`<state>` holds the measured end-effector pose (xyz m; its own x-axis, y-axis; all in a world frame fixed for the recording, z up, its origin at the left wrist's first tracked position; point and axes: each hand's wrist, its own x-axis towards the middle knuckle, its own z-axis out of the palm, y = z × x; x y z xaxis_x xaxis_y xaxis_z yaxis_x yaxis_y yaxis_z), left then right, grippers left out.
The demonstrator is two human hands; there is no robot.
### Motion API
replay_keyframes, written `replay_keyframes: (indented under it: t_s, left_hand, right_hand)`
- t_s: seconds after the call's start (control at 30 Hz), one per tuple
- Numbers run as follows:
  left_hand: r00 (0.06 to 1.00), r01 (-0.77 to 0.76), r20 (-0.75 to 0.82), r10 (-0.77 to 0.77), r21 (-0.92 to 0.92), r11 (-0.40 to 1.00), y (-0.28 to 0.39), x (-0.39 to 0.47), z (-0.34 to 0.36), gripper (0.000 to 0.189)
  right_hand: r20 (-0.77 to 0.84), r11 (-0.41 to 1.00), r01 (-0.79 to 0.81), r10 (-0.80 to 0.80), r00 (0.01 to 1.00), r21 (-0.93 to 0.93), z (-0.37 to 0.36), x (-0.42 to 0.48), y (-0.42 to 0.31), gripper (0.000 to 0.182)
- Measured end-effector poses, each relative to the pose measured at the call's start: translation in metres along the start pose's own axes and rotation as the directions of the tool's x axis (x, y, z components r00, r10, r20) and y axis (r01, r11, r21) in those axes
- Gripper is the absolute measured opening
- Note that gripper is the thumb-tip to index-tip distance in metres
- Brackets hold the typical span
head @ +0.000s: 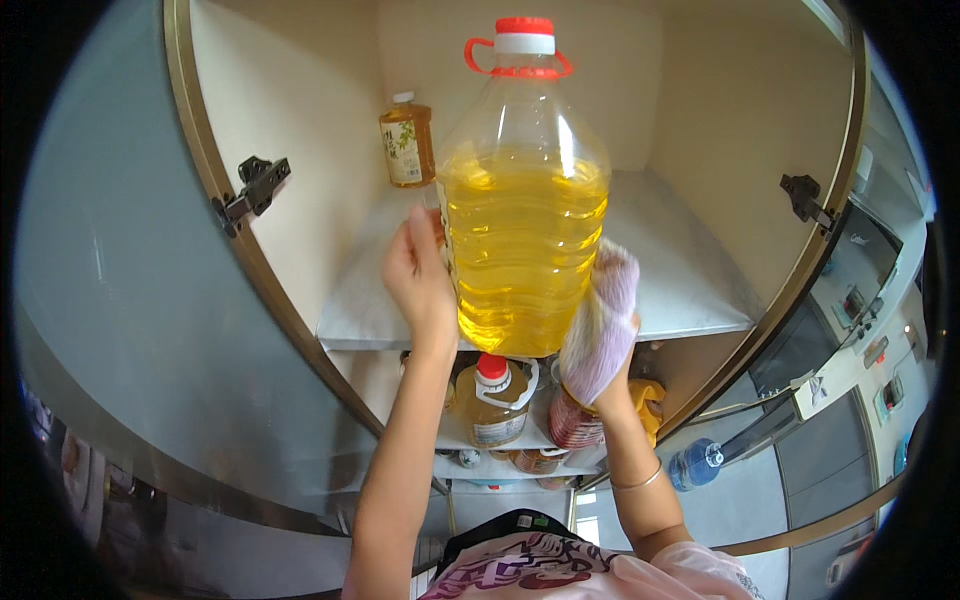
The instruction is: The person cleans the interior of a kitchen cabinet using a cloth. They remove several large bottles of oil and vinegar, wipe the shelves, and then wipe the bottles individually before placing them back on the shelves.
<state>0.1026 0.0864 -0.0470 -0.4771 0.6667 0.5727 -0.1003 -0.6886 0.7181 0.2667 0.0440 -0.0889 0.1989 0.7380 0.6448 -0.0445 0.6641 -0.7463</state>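
A large clear plastic bottle of yellow cooking oil (521, 247), with a red and white cap, is upright between my two hands. Its base overlaps the front edge of the cabinet shelf (690, 300) in this view. My left hand (424, 277) grips the bottle's left side, some fingers hidden behind it. My right hand (611, 375) is mostly covered by a purple and white cloth (604, 322), which it holds against the bottle's lower right side. Further back on the shelf's left stands a smaller bottle of amber liquid (407, 142) with a white cap.
Lower shelves hold a red-capped jug (495, 409), a reddish container (574, 420) and a yellow cloth (645, 401). Swung-out cabinet doors flank me, the left door (112, 262) being grey. A blue water bottle (694, 465) is at lower right.
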Motion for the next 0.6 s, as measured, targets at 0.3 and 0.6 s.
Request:
replay_keyframes:
  t_s: [0.3,0.6]
  left_hand:
    - [0.957,-0.222,0.232,0.175,0.194,0.956,0.013,-0.040,0.004,0.061]
    - [0.922,-0.373,0.214,0.323,0.267,0.889,-0.002,-0.035,0.001,0.061]
  right_hand:
    - [0.065,0.932,0.361,-0.359,0.931,-0.020,0.034,0.024,-0.047,0.082]
    - [0.222,0.953,0.278,-0.248,0.943,-0.117,0.027,0.065,-0.107,0.117]
